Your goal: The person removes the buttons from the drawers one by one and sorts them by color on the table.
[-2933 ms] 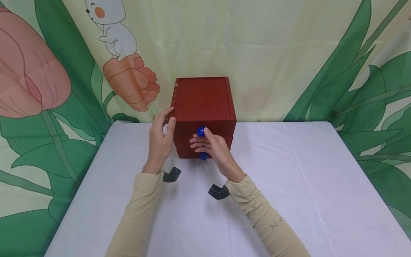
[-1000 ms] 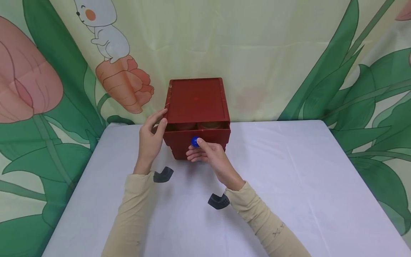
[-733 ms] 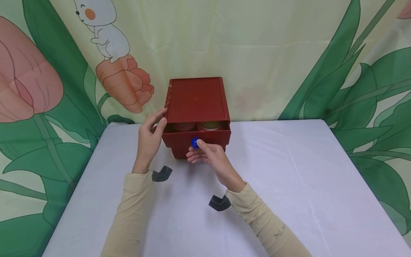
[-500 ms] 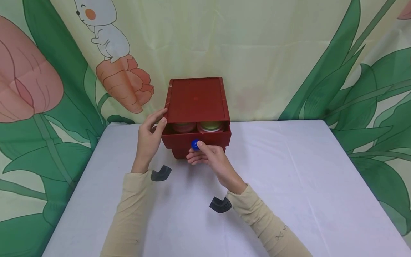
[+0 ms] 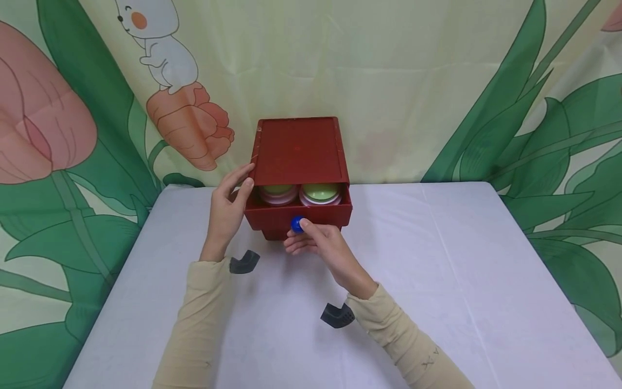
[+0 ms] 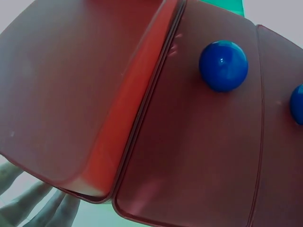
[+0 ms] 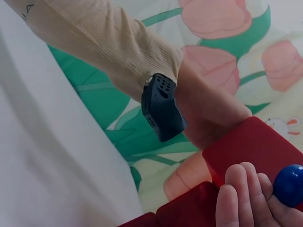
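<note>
A dark red drawer box (image 5: 298,148) stands at the back of the table, its top drawer (image 5: 272,217) pulled part way out. My right hand (image 5: 330,246) pinches the drawer's blue knob (image 5: 296,224) between thumb and index finger; the other fingers extend below it. Along the box's left side rests my left hand (image 5: 228,208), fingers extended, thumb near the front edge. Inside the drawer sit two round tubs: one green-topped with a white rim (image 5: 320,193), one green and pinkish (image 5: 278,195), both partly hidden under the box top. Lower drawers show another blue knob (image 6: 223,65) in the left wrist view.
A white tablecloth (image 5: 437,259) covers the table. Directly behind the box hangs a printed backdrop (image 5: 389,97) with tulips, leaves and a rabbit on a carrot. Black camera mounts (image 5: 244,263) sit on both wrists, over the cloth.
From flush with the box front, the top drawer has slid toward me with my right hand on its knob. Two tubs have come into view. My left hand has stayed at the box's side.
</note>
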Demonstrator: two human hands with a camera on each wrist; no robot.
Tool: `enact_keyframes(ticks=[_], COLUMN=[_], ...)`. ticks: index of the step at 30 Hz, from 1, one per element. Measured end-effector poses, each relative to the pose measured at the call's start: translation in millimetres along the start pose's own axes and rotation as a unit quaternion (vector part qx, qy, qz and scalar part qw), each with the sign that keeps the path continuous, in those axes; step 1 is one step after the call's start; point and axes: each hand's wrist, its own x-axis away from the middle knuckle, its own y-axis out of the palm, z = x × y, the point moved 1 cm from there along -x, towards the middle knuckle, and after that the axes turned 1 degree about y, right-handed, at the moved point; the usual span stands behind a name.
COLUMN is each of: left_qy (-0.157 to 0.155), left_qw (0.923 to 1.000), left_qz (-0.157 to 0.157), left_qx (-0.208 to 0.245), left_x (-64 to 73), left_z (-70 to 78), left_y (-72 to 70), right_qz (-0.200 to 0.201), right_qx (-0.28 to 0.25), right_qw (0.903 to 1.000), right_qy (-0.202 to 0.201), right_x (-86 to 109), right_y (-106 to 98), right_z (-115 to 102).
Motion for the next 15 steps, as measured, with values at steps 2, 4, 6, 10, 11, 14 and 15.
enact_keyframes(ticks=[2, 4, 6, 10, 11, 14, 15], left_qy=[0.001, 0.0, -0.001, -0.005, -0.006, -0.004, -0.001], left_qw=[1.0, 1.0, 1.0, 1.0, 1.0, 1.0, 0.9999], left_qz=[-0.001, 0.0, 0.0, 0.0, 0.0, 0.003, 0.004], left_qx=[0.003, 0.003, 0.001, 0.001, 0.001, 0.008, 0.011], left_x=[0.1, 0.4, 0.8, 2.0, 2.3, 2.5, 2.2], left_z=[-0.8, -0.9, -0.3, -1.3, -1.7, -3.0, -3.3], left_y=[0.6, 0.7, 0.5, 0.6, 0.9, 2.1, 2.9], right_qz=[-0.002, -0.004, -0.006, -0.009, -0.011, -0.011, -0.01], right_qx=[0.001, 0.003, 0.004, 0.007, 0.009, 0.009, 0.01], right_qw=[1.0, 1.0, 1.0, 0.9999, 0.9999, 0.9999, 0.9999], right_qy=[0.001, 0.0, -0.004, -0.007, -0.007, -0.006, -0.006], right_x=[1.1, 1.8, 2.6, 5.2, 6.1, 8.4, 9.2], right_y=[-0.1, 0.0, 0.4, 1.3, 1.4, 1.2, 0.9], right_z=[0.8, 1.8, 2.3, 2.7, 2.4, 2.1, 1.8])
